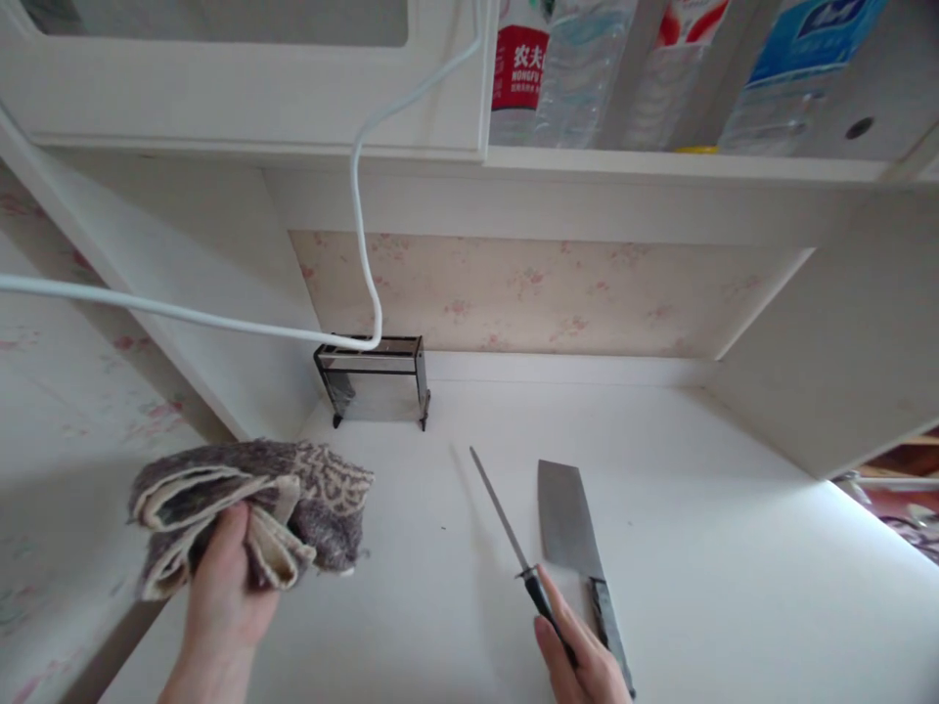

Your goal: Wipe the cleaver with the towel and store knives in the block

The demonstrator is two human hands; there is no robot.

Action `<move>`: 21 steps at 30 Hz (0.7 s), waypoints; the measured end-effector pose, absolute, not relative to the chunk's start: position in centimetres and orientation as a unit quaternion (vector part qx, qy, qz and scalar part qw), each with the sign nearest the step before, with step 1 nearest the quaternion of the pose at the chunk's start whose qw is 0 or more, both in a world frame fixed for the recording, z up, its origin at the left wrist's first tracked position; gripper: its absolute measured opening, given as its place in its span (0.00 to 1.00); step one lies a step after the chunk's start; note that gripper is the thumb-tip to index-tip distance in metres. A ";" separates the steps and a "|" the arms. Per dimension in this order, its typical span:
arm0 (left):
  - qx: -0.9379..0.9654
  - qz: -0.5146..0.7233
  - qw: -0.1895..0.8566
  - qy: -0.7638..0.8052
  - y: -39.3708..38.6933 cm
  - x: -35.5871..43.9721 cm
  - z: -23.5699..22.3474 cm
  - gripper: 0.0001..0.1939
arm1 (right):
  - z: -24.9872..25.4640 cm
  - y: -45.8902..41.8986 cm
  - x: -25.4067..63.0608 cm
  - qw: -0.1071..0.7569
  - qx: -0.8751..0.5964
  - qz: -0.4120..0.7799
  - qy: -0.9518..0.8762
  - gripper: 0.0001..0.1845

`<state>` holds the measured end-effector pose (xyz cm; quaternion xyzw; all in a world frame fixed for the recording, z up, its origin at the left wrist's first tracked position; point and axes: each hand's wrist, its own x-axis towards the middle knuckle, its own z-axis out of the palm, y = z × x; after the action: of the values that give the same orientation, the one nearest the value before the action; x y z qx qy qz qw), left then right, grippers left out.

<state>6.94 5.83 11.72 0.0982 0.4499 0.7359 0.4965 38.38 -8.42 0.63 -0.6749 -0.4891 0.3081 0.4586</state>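
Observation:
My left hand (231, 587) grips a folded brown and cream patterned towel (323, 499), raised at the left side of the white counter. In my right hand (576, 640) is a honing steel (500, 508), held by its black handle with the thin rod pointing up and to the left. Just right of the rod, a cleaver (568, 513) lies flat on the counter, its broad blade toward the back; part of its dark handle runs beside my right fingers. At the back left stands a knife rack (378, 370) with a dark frame and clear sides.
A white cable (359, 196) hangs down in front of the cabinet and crosses to the left, passing over the rack in view. Overhead, a shelf (682, 166) holds several plastic bottles (587, 68). White panels flank the counter (696, 548) on both sides.

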 end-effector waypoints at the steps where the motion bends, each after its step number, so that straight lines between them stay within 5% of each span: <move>1: 0.088 0.730 0.500 0.457 5.1 7.4 11.2 0.13 | 0.2 -8.2 38.1 0.448 -0.675 0.274 -0.519 0.27; 9: 0.081 0.678 0.530 0.502 2.3 9.7 9.6 0.12 | -2.7 -8.3 37.1 0.346 -0.694 0.136 -0.617 0.20; 16: 0.057 0.600 0.589 0.538 1.1 11.6 8.6 0.12 | -3.6 -8.3 36.3 0.193 -0.681 0.090 -0.700 0.23; 21: -0.033 0.548 0.656 0.518 0.8 14.5 9.0 0.13 | -1.6 -6.9 35.0 0.178 -0.668 0.095 -0.716 0.23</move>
<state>14.47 0.82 9.01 -0.0334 0.5177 0.5482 0.6560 34.97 -6.95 -1.62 -0.6680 -0.7163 0.0950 0.1779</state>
